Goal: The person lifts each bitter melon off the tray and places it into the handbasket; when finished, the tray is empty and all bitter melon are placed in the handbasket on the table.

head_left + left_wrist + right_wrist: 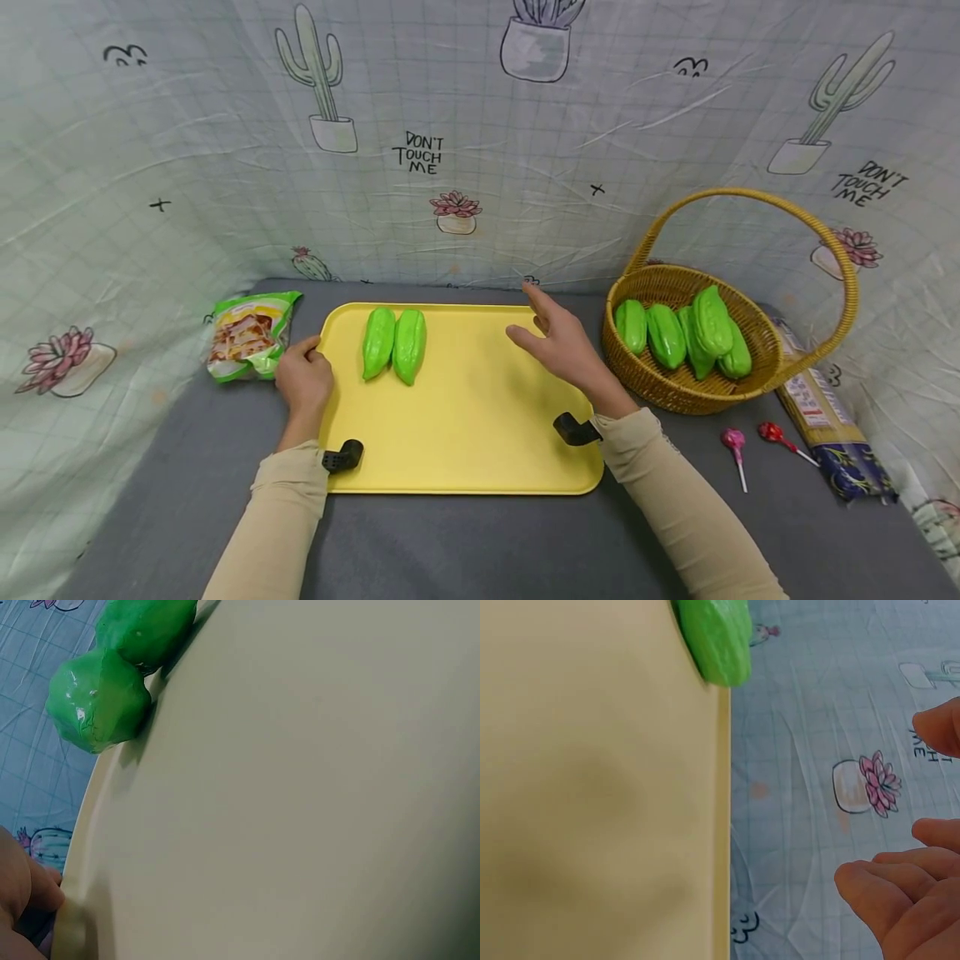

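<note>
The left edge of the yellow tray (465, 433) is being steadied by the left hand (303, 379), fingers apparently curled against the rim, though the grip is poorly shown. Just beyond it, two green bitter gourds (395, 343) are lying side by side, touching. The right hand (558, 342) is being held open and empty above the tray's far right part, near the wicker basket (757, 383) of gourds; a full, level grasp around a gourd's middle is advised.

A flat yellow tray (465, 417) lies on the grey bench. Two glossy green bitter gourds (394, 343) lie side by side, touching, lengthwise near its far left corner.
</note>
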{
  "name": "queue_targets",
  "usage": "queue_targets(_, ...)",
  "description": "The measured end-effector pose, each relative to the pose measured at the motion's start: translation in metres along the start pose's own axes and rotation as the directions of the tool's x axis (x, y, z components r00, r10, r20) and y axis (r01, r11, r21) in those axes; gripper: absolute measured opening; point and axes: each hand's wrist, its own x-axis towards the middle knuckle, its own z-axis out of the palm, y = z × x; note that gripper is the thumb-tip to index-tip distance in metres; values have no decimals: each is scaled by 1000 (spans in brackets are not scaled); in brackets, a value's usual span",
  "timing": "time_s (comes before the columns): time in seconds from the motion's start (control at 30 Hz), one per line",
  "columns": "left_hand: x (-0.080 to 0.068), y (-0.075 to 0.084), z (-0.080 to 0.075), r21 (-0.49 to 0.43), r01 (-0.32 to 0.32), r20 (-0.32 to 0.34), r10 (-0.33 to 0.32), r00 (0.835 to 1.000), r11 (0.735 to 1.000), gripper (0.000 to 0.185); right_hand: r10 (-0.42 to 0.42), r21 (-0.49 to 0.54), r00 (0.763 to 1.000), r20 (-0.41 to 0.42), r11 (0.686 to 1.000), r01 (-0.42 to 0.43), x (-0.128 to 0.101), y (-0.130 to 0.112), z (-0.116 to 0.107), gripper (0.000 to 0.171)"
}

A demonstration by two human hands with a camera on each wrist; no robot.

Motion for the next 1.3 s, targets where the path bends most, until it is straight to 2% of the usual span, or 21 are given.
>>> queue_targets(0.27,0,-1,1,0,-2,-5,2,1000,1000,41,-26,25,999,24,999,25,5,2,16,75)
queue_targets(0.7,-1,-1,1,1,-4,-20,4,1000,1000,40,49,86,994,100,995,-58,16,-2,36,80)
queue_targets(1.3,0,-1,4,18,-10,-38,11,999,1000,40,123,76,981,152,988,-136,35,-10,77,83)
